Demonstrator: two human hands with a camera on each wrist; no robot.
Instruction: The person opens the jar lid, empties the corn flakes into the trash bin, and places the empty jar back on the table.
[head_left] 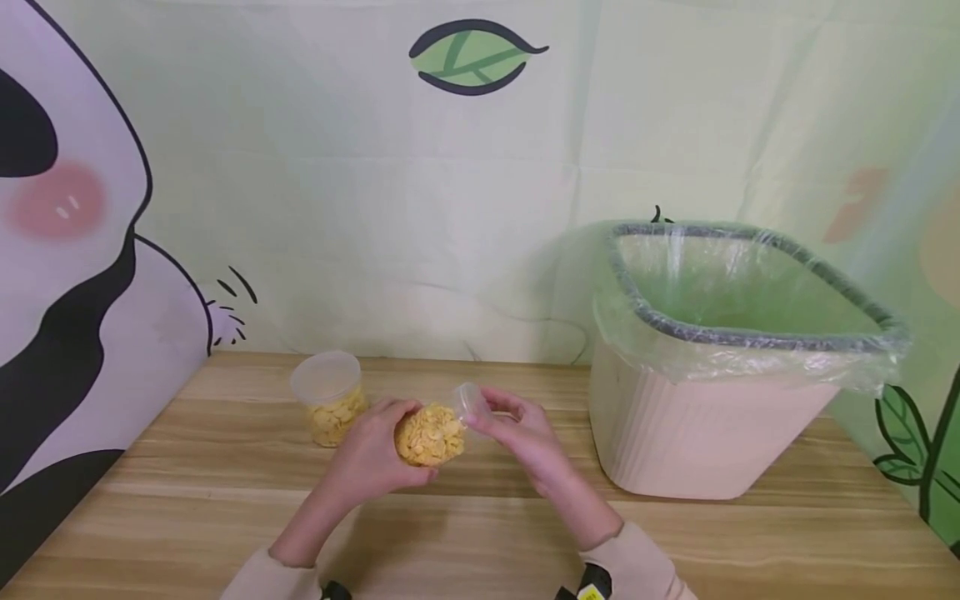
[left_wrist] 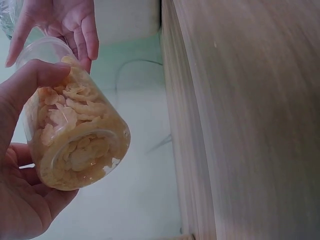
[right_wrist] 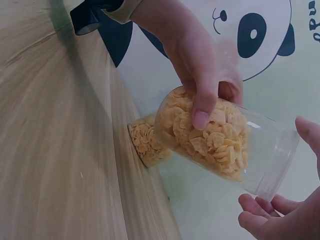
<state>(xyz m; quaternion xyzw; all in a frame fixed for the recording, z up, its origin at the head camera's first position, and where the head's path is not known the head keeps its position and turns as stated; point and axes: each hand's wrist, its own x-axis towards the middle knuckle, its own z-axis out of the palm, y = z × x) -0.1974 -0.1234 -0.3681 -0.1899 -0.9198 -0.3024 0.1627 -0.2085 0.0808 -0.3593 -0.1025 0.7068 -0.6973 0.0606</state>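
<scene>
My left hand (head_left: 375, 454) grips the body of a clear plastic jar (head_left: 430, 435) of yellow, corn-flake-like pieces, held tilted above the table. Its thumb and fingers wrap the jar's sides in the right wrist view. The lidded end (right_wrist: 280, 162) points toward my right hand (head_left: 528, 429). There the right thumb and fingertips hold the rim of the clear lid (head_left: 469, 400) from opposite sides. The flakes (left_wrist: 75, 115) lie toward the jar's base, and the part near the lid holds none. A second similar jar (head_left: 327, 392), lidded and upright, stands on the table behind my left hand.
A pale pink trash bin (head_left: 675, 425) with a grey rim and clear plastic liner (head_left: 750, 362) stands at the right. Under everything is a wood-grain table (head_left: 480, 533). Behind it hangs a pale green backdrop (head_left: 360, 208) with a panda and leaves.
</scene>
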